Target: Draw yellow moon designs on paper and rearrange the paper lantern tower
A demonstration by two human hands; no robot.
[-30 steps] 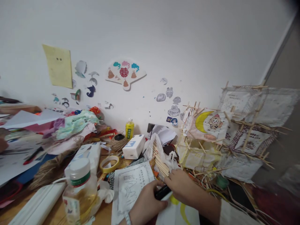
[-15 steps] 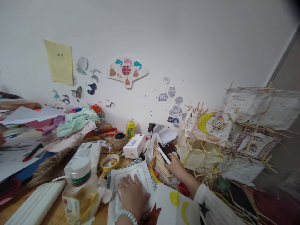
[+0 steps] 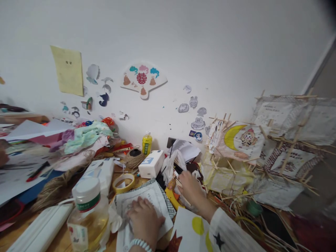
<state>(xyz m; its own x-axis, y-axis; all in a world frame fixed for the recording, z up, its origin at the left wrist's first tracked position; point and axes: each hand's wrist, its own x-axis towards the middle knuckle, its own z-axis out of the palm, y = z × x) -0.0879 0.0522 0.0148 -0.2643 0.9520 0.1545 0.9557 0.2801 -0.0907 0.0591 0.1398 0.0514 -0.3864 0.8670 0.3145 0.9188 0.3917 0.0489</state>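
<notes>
My left hand (image 3: 145, 217) lies flat, fingers spread, on a white printed paper sheet (image 3: 160, 199). A black-and-white patterned sheet (image 3: 168, 200) shows from under its edge. To the right, my right hand (image 3: 190, 185) is closed over a bundle of thin wooden sticks (image 3: 178, 182), mostly covered by the hand. The dark end of a pen (image 3: 177, 169) shows just beyond the fingers. Beneath the right hand is a curved yellow piece (image 3: 172, 198), and a crumpled white plastic bag (image 3: 169, 166) is behind it. A paper with yellow shapes (image 3: 187, 224) lies below my right wrist.
A clear jar of yellowish liquid (image 3: 88, 224) stands at the front left beside a white power strip (image 3: 43, 224). A tape roll (image 3: 123, 183), a tissue box (image 3: 151, 164) and a yellow bottle (image 3: 147, 143) are farther back. Stick-framed paper lanterns (image 3: 236, 141) crowd the right.
My right hand has shifted left and down, and the stick bundle and pens have sunk lower, now largely hidden. The left hand and the paper beneath it have slid slightly left.
</notes>
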